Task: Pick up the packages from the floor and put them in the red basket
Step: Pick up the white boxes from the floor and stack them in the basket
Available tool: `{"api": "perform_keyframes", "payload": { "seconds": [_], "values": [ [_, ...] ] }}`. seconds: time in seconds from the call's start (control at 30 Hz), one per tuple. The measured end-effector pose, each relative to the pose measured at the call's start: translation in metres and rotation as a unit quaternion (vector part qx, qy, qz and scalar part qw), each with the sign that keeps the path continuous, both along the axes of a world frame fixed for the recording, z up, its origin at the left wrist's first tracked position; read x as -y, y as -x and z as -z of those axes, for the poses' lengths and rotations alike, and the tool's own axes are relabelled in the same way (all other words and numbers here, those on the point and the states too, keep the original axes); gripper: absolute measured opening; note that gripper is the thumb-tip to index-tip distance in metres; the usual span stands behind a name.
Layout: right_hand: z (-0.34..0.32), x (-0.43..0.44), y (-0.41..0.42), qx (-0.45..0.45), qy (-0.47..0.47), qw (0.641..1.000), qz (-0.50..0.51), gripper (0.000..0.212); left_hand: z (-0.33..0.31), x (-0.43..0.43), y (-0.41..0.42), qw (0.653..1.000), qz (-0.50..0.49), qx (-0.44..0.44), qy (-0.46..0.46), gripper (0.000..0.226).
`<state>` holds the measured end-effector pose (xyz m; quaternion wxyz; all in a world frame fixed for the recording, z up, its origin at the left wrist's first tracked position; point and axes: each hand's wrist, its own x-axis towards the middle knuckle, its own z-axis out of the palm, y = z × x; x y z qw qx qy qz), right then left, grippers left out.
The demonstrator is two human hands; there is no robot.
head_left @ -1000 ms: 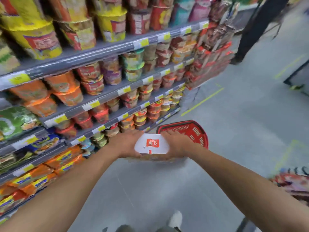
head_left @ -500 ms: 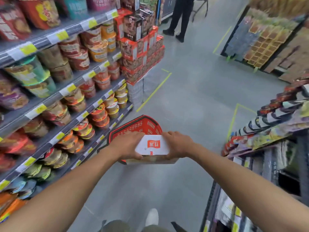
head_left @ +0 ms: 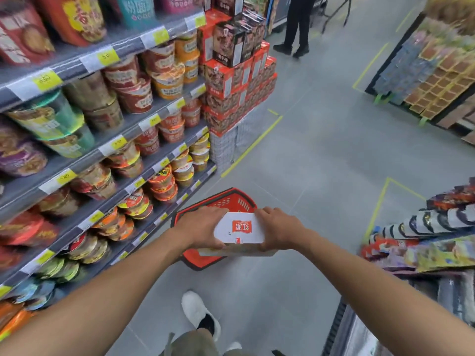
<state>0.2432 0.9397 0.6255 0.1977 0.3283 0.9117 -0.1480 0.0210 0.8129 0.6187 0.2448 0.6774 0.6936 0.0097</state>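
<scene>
we hold the white package (head_left: 240, 229) between our hands, the left hand (head_left: 199, 228) curled round its left end and the right hand (head_left: 279, 228) gripping its right end, right above the red basket (head_left: 226, 201) standing on the floor (head_left: 321, 155) beside the shelves (head_left: 102, 155).

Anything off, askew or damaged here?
Nothing spilled or damaged shows. The red basket sits on the aisle floor by the bottom shelf; the white package, gripped over it by left hand and right hand, has its red label upside down to the camera.
</scene>
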Motion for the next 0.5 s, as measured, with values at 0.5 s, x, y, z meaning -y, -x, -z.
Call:
{"api": "perform_keyframes", "payload": {
  "seconds": [0.5],
  "values": [
    [0.049,-0.09,0.156,-0.005,0.015,0.993,-0.118,0.104,0.058,-0.035,0.111,0.983,-0.177,0.041,0.012,0.096]
  ]
}}
